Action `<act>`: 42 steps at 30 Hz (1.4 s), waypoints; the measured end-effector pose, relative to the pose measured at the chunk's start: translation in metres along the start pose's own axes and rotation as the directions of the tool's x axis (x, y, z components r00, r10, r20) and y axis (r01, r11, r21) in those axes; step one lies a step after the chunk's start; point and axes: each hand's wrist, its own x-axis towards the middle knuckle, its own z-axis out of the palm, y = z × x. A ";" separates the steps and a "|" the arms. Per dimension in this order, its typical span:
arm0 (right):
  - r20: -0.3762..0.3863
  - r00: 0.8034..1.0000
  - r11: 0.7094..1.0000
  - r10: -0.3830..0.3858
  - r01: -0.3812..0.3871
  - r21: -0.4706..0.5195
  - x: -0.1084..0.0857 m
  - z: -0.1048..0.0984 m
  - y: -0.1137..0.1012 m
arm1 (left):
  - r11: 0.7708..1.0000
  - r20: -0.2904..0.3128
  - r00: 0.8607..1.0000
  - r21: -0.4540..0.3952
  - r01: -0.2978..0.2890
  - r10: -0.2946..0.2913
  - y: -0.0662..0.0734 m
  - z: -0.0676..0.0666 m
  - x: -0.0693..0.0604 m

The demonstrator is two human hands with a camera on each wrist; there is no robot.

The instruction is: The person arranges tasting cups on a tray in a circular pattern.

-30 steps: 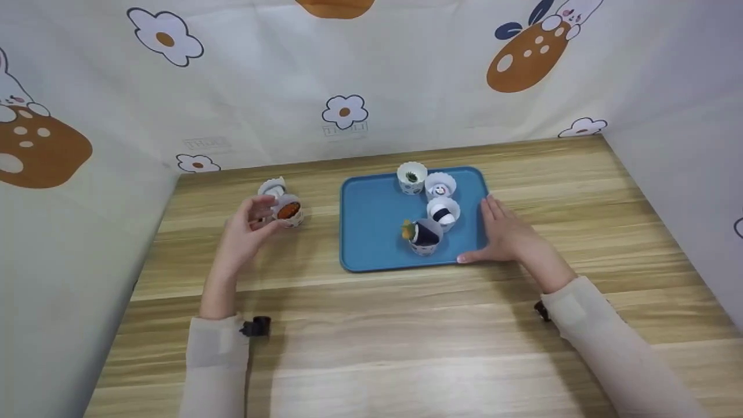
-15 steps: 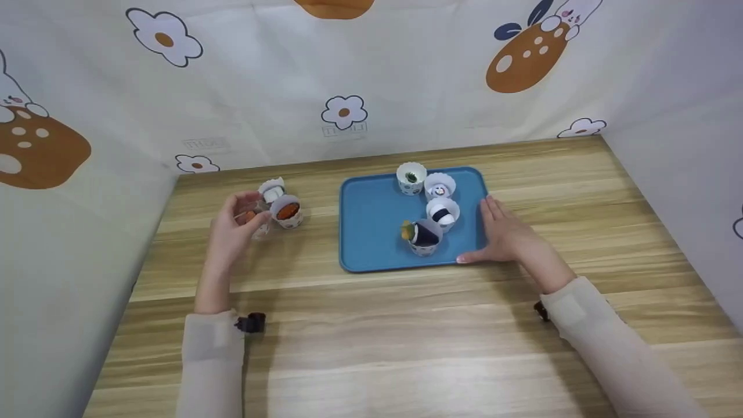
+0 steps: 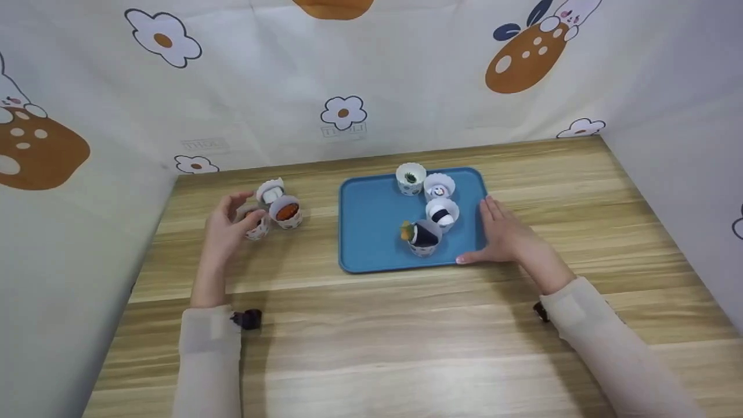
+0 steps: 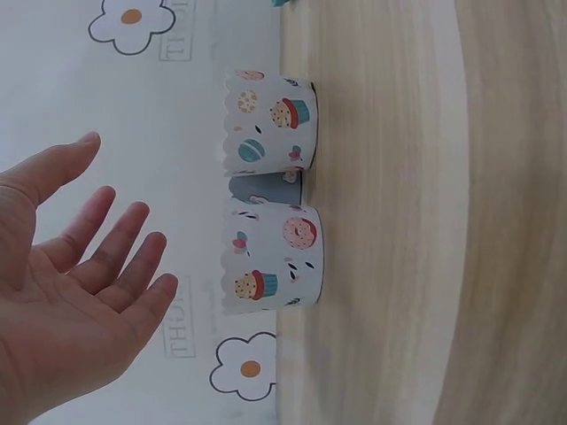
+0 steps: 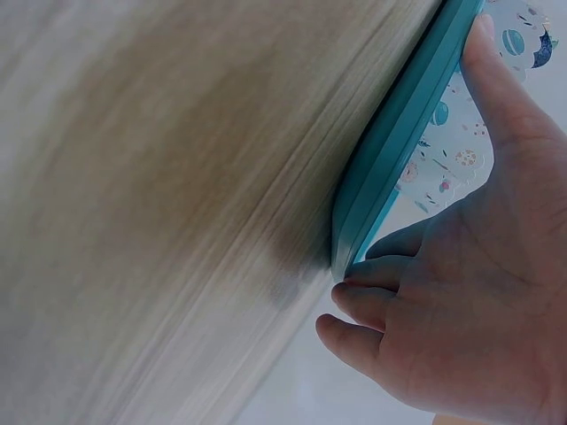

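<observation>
My left hand (image 3: 225,227) hovers, fingers parted, beside a small printed paper cup (image 3: 258,230) with orange-topped contents. The left wrist view shows that hand apart from two printed cups (image 4: 273,261). Just right of it stand a paper cup with a red-orange filling (image 3: 287,213) and, behind, one with a white piece (image 3: 270,192). At the blue tray (image 3: 371,226), my right hand (image 3: 511,237) rests its extended fingers along the right edge and its thumb on the front edge. On the tray, a cup (image 3: 424,239) carries a dark wrapped sushi-like piece.
The tray also bears a cup with a black-banded white piece (image 3: 443,214), a cup with a small white roll (image 3: 439,187) and one with something green (image 3: 411,178). A wood-grain table (image 3: 371,342) meets a patterned curtain (image 3: 261,87) at the back.
My left hand has shifted left from near the red-orange cup, and the cup beside it has come into sight. My right hand and the tray have stayed put.
</observation>
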 end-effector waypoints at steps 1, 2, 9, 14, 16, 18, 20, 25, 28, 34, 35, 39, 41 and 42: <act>0.000 1.000 1.000 0.001 -0.001 0.003 0.000 0.000 0.000 | 1.000 0.001 1.000 0.007 0.000 0.000 -0.001 -0.001 0.001; 0.001 1.000 1.000 0.003 -0.003 0.004 0.000 0.000 0.000 | 1.000 0.003 1.000 0.020 0.002 -0.002 -0.002 -0.001 0.001; 0.006 1.000 1.000 0.013 -0.013 -0.002 0.001 0.001 0.000 | 0.992 0.023 1.000 0.128 0.017 -0.020 -0.007 -0.005 0.004; 0.001 1.000 1.000 0.004 -0.004 0.000 0.001 0.001 0.000 | 0.985 0.032 0.998 0.166 0.042 -0.048 -0.011 -0.007 0.005; 0.002 1.000 1.000 0.001 -0.001 0.002 0.001 0.002 0.001 | 0.985 0.039 0.997 0.167 0.054 -0.061 -0.013 -0.007 0.006; 0.002 1.000 1.000 -0.001 0.001 0.004 0.001 0.002 0.001 | 0.985 0.043 0.996 0.158 0.065 -0.073 -0.015 -0.008 0.007; 0.001 1.000 1.000 -0.001 0.001 0.007 0.001 0.002 0.001 | 0.987 0.045 0.996 0.146 0.074 -0.081 -0.017 -0.008 0.007; 0.002 1.000 1.000 0.001 -0.001 0.006 0.002 0.002 0.002 | 0.984 0.051 0.994 0.151 0.090 -0.099 -0.021 -0.008 0.009; 0.003 1.000 1.000 0.004 -0.004 0.008 0.002 0.003 0.003 | 0.981 0.059 0.992 0.166 0.104 -0.115 -0.022 -0.008 0.009; 0.000 1.000 1.000 0.005 -0.005 0.007 0.001 0.003 0.002 | 0.977 0.077 0.988 0.178 0.115 -0.131 -0.026 -0.008 0.008; -0.001 1.000 1.000 0.005 -0.005 0.007 0.001 0.003 0.002 | 0.977 0.080 0.988 0.179 0.116 -0.132 -0.026 -0.008 0.008; -0.003 1.000 1.000 0.004 -0.004 0.003 0.001 0.003 0.003 | 0.978 0.086 0.986 0.164 0.127 -0.143 -0.028 -0.007 0.008; -0.003 1.000 1.000 0.002 -0.002 0.001 0.001 0.002 0.003 | 0.978 0.085 0.985 0.158 0.136 -0.150 -0.028 -0.007 0.009; -0.004 1.000 1.000 0.001 -0.001 0.002 0.001 0.002 0.002 | 0.978 0.083 0.984 0.155 0.142 -0.156 -0.029 -0.007 0.009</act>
